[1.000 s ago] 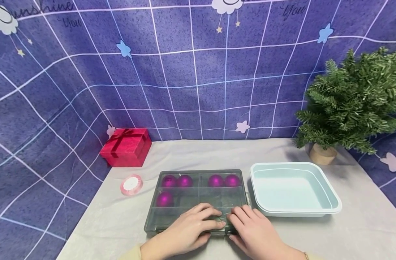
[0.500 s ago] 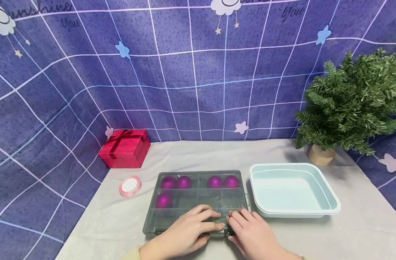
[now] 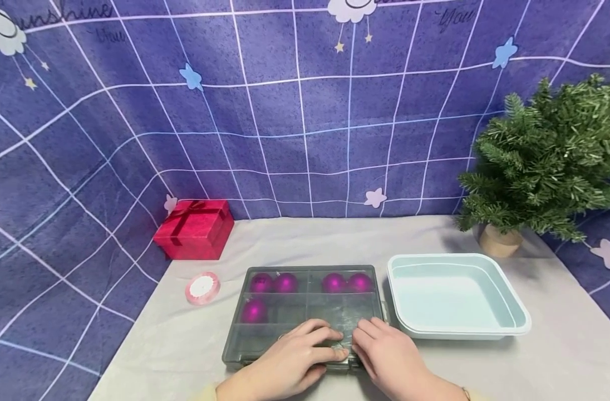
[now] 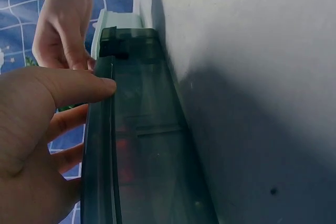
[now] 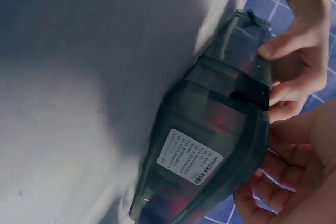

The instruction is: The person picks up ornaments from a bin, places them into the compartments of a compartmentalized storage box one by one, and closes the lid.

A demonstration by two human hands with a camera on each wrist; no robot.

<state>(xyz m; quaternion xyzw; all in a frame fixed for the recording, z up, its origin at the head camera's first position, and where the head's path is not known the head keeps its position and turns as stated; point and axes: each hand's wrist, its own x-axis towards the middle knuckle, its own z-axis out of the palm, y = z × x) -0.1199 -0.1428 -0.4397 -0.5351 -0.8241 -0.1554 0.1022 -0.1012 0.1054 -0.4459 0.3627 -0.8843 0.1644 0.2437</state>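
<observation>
A translucent grey-green divided storage box (image 3: pixel 280 309) lies flat with its lid down in the head view. Several shiny purple balls (image 3: pixel 255 312) show through the lid in the back and left compartments. My left hand (image 3: pixel 292 362) rests over the front middle, fingers on the lid and thumb along the front rim. At the front right corner my right hand (image 3: pixel 392 356) holds the edge, fingers bent over the lid. In the right wrist view a white printed label (image 5: pixel 190 156) sits on the box's wall, and both hands' fingertips touch the rim by a dark latch (image 5: pixel 251 93).
An empty pale blue tray (image 3: pixel 455 295) stands just right of the box. Behind it is a small artificial Christmas tree (image 3: pixel 545 161) on a wooden base. A red gift box (image 3: pixel 195 229) and a pink ribbon roll (image 3: pixel 202 288) lie to the left. A blue patterned cloth (image 3: pixel 325 111) hangs behind.
My right hand has shifted slightly at the front right corner, its fingers drawn closer together and its thumb less visible. My left hand and the box stay nearly still; the view drifts slightly.
</observation>
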